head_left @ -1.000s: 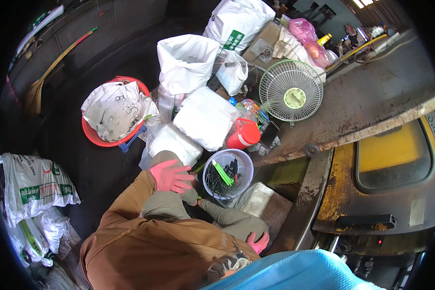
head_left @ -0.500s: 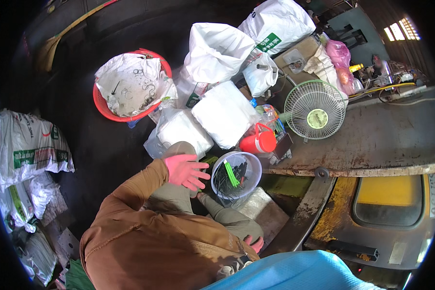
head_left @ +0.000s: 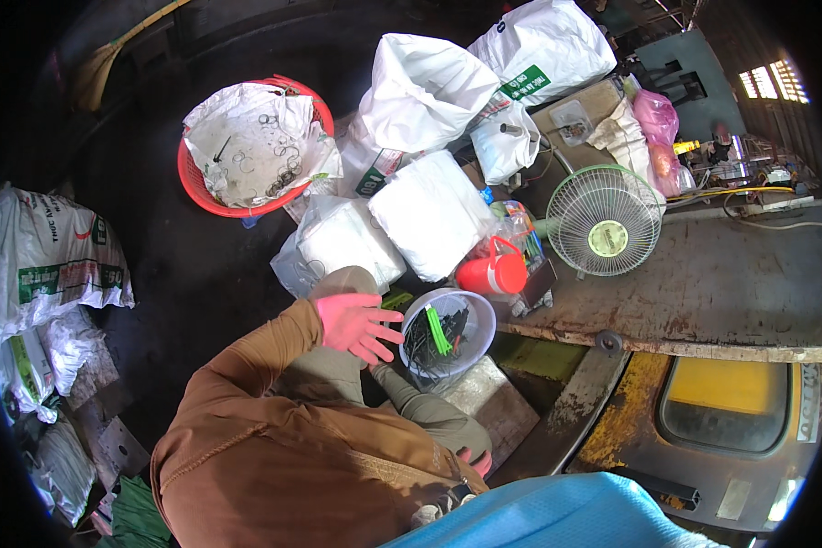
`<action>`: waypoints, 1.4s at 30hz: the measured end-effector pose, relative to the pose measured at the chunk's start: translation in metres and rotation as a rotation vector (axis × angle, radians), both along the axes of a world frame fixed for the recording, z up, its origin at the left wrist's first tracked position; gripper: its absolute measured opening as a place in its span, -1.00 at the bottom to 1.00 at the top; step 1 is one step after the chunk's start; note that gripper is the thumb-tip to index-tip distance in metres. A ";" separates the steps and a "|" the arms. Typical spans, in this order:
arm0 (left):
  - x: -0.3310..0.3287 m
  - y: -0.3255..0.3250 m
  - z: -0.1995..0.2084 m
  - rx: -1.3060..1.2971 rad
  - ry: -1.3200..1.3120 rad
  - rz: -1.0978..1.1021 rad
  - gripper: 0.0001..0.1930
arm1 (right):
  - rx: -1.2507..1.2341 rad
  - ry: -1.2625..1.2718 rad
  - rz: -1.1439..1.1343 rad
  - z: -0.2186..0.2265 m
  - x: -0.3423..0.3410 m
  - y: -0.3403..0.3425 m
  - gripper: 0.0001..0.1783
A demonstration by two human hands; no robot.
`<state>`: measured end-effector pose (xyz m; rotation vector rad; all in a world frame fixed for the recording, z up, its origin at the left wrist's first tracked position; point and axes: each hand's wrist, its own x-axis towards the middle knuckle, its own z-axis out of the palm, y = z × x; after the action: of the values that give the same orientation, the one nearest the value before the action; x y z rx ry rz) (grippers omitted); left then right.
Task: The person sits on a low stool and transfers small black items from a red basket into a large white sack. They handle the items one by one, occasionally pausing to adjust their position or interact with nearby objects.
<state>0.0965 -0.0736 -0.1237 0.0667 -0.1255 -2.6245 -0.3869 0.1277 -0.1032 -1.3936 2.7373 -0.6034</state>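
My left hand (head_left: 360,327), in a pink glove, is held out over my bent leg with its fingers spread and nothing in it. Just right of its fingertips stands a pale lavender plastic basket (head_left: 486,321). Thin black strips (head_left: 422,345) lie in the basket, with a bright green tool-like piece (head_left: 438,331) on top. My right hand (head_left: 476,461), also in a pink glove, shows only in part beside my other leg. Its visible fingers look loosely apart and seem to hold nothing; the rest is hidden behind my brown jacket and a blue cloth (head_left: 557,516).
A red basket (head_left: 192,183) lined with a white sack holds small rings. White sacks (head_left: 411,96) and wrapped white bundles (head_left: 429,215) stand ahead. A red jug (head_left: 491,274) and green fan (head_left: 603,219) are near a metal bench (head_left: 703,274). Yellow machinery (head_left: 703,429) is at right.
The view has shifted slightly, so the surroundings sit a little differently in the picture. My left hand stays spread beside the lavender basket, and nothing has been picked up or put down.
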 end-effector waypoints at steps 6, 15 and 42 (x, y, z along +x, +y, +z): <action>-0.004 -0.004 -0.003 0.010 0.055 -0.019 -0.35 | -0.008 0.033 -0.013 -0.003 0.000 -0.001 -0.18; -0.005 -0.005 0.000 -0.010 0.051 -0.021 -0.34 | -0.014 0.042 0.034 -0.006 -0.005 0.002 -0.18; -0.015 0.011 0.015 0.002 -0.207 0.086 -0.27 | -0.090 0.021 -0.008 -0.009 -0.009 0.020 -0.21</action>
<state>0.0812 -0.0626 -0.1087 0.3372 -0.1864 -2.5265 -0.3955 0.1473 -0.1126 -1.4156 2.7652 -0.7251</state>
